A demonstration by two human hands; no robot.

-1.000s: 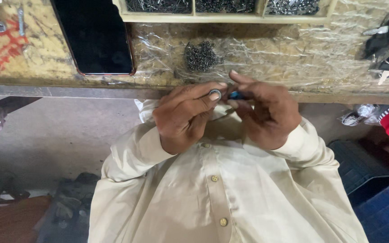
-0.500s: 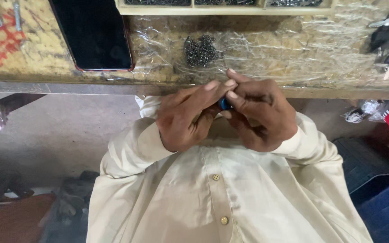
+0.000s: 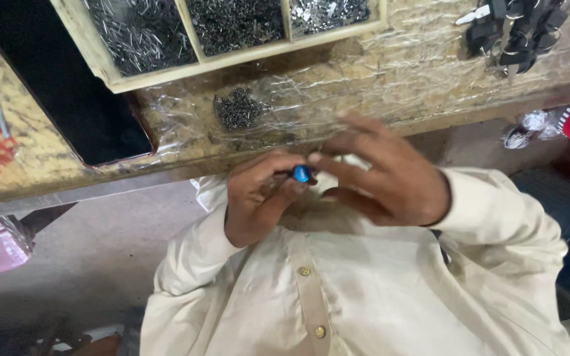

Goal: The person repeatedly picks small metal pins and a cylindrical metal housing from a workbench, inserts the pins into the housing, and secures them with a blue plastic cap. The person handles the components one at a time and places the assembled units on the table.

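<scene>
Pinching a small blue part [image 3: 301,174] between thumb and fingers, the left hand [image 3: 258,201] holds it at chest height below the bench [image 3: 377,86]; right hand [image 3: 384,181] hovers beside it, fingers spread, empty. Fitting step, apparently; next move needs fine fingertip alignment

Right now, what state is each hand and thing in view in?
left hand: pinching a small blue part
right hand: open, fingers spread beside the blue part
wooden tray: compartments filled with small metal parts
pile of dark parts: loose on the workbench
black slab: flat on the workbench
</scene>
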